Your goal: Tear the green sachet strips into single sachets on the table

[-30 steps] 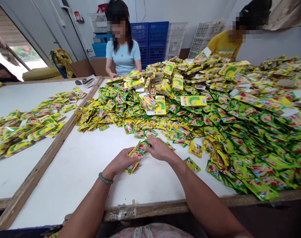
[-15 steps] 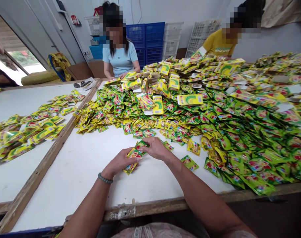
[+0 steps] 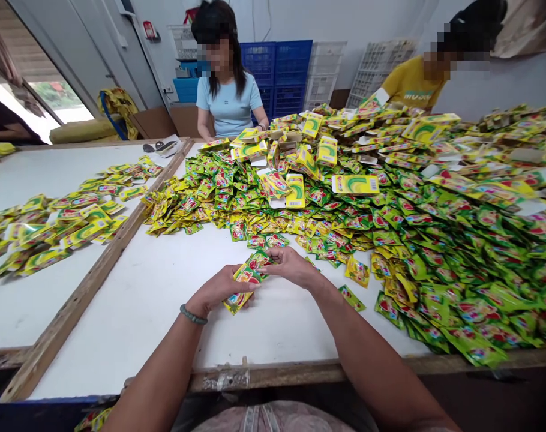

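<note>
My left hand is closed round a yellow sachet, thumb on top, above the white tabletop. A green sachet with red fruit printed on it lies against the far end of the yellow one. My right hand pinches its right edge between thumb and fingers. Whether more sachets are stacked underneath I cannot tell. Beyond my hands rises a big heap of green sachets. A loose yellow sachet and a loose green sachet rest to the right.
Yellow boxes lie on the heap. A wooden strip divides the table, with more boxes left of it. Across the table are a person in light blue and another in yellow. Blue crates stand behind.
The view has swung slightly left, so the table and heap appear farther right. Both hands keep their grip, and more of the green sachet shows between them.
</note>
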{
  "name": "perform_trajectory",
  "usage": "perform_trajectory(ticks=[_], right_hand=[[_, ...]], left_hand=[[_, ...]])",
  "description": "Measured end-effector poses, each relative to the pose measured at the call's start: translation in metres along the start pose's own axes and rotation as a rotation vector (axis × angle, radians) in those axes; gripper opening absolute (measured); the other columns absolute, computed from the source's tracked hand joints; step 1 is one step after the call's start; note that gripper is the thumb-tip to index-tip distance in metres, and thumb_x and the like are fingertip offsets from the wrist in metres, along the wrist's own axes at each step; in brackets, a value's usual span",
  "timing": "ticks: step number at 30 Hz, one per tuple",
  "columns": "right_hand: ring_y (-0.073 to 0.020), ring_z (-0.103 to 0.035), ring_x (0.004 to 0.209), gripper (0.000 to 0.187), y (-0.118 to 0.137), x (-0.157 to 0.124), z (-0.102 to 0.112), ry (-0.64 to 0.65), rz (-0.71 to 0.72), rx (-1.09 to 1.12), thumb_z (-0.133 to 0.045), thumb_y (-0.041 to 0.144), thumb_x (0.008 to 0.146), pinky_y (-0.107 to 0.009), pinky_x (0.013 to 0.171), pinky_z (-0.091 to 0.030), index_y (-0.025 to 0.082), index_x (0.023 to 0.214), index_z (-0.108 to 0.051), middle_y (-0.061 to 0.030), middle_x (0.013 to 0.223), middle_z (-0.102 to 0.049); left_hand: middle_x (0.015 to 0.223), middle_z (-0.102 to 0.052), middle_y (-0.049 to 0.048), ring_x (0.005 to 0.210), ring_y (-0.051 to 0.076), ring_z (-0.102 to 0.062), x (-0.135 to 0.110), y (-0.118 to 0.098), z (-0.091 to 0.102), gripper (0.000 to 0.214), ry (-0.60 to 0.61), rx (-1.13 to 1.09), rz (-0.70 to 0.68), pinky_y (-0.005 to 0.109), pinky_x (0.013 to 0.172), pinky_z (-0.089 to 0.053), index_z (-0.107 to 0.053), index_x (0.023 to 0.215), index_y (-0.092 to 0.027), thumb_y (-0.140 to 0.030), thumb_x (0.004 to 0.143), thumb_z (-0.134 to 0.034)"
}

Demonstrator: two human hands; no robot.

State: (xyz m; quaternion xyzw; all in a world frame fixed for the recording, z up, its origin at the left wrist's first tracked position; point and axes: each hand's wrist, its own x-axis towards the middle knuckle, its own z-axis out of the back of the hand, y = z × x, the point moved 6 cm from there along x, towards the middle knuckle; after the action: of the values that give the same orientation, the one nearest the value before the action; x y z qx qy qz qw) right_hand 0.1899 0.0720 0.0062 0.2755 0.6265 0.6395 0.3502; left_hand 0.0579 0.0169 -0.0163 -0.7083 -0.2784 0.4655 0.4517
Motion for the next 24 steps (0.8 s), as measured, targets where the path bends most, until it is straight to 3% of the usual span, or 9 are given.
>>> perform_trajectory(ticks=[4,7,10,15,20,22,24], right_hand=[[-0.013,-0.054,0.067,0.031,-0.004,0.001,-0.001,0.046,-0.006,0.011,-0.071,0.036,0.063,-0.023,0.06,-0.042,0.013,0.082,-0.065,-0.0005,0.072,-0.061],[-0.0087,-0.044,0.056,0.017,-0.008,0.002,0.002,-0.063,0.064,-0.199,-0.069,0.029,0.063,-0.02,0.051,-0.032,0.015,0.069,-0.061,0.005,0.058,-0.05],[-0.0073,-0.038,0.053,0.015,-0.008,0.001,0.004,-0.147,0.098,-0.342,-0.067,0.026,0.063,-0.02,0.049,-0.027,0.015,0.058,-0.057,0.0069,0.052,-0.041],[-0.0118,-0.052,0.066,0.025,-0.003,-0.001,0.006,-0.104,0.052,-0.129,-0.065,0.036,0.069,-0.022,0.059,-0.038,0.015,0.083,-0.065,0.0007,0.071,-0.06],[-0.013,-0.054,0.066,0.025,0.001,0.001,0.0,-0.068,0.103,-0.209,-0.059,0.039,0.076,-0.024,0.06,-0.04,0.016,0.078,-0.068,-0.0003,0.071,-0.064],[-0.0135,-0.056,0.067,0.023,-0.001,0.003,-0.002,-0.116,0.11,-0.185,-0.061,0.038,0.075,-0.024,0.061,-0.041,0.017,0.082,-0.067,-0.0004,0.073,-0.065],[-0.0135,-0.056,0.066,0.021,0.001,0.002,0.002,-0.247,0.133,-0.234,-0.063,0.037,0.073,-0.024,0.061,-0.041,0.018,0.081,-0.066,-0.0003,0.072,-0.065]], left_hand=[[0.064,-0.065,0.003,0.051,0.015,-0.059,-0.001,0.0,-0.001,0.035,0.048,0.019,-0.001,0.027,0.051,-0.047,-0.058,0.086,-0.014,-0.035,0.063,-0.075],[0.063,-0.064,0.0021,0.05,0.013,-0.057,0.001,0.001,-0.001,0.034,0.036,0.075,-0.01,0.024,0.05,-0.046,-0.059,0.085,-0.013,-0.034,0.063,-0.075],[0.063,-0.063,0.0009,0.051,0.012,-0.057,0.004,0.002,-0.001,0.034,-0.011,0.114,-0.015,0.023,0.05,-0.045,-0.059,0.084,-0.014,-0.035,0.063,-0.075],[0.067,-0.064,0.0019,0.054,0.012,-0.057,0.006,-0.003,-0.007,0.039,-0.02,0.064,-0.018,0.023,0.052,-0.045,-0.058,0.091,-0.014,-0.039,0.064,-0.073],[0.074,-0.066,0.0043,0.058,0.012,-0.056,0.004,-0.004,-0.008,0.04,0.011,0.033,-0.032,0.022,0.054,-0.043,-0.06,0.091,-0.014,-0.043,0.067,-0.071],[0.07,-0.064,0.0038,0.055,0.011,-0.054,0.006,0.0,-0.004,0.038,-0.043,0.056,-0.028,0.022,0.052,-0.042,-0.061,0.084,-0.012,-0.045,0.067,-0.07],[0.066,-0.063,0.0027,0.053,0.011,-0.053,0.009,0.002,0.003,0.037,-0.135,0.111,-0.039,0.022,0.051,-0.041,-0.06,0.078,-0.012,-0.045,0.065,-0.071]])
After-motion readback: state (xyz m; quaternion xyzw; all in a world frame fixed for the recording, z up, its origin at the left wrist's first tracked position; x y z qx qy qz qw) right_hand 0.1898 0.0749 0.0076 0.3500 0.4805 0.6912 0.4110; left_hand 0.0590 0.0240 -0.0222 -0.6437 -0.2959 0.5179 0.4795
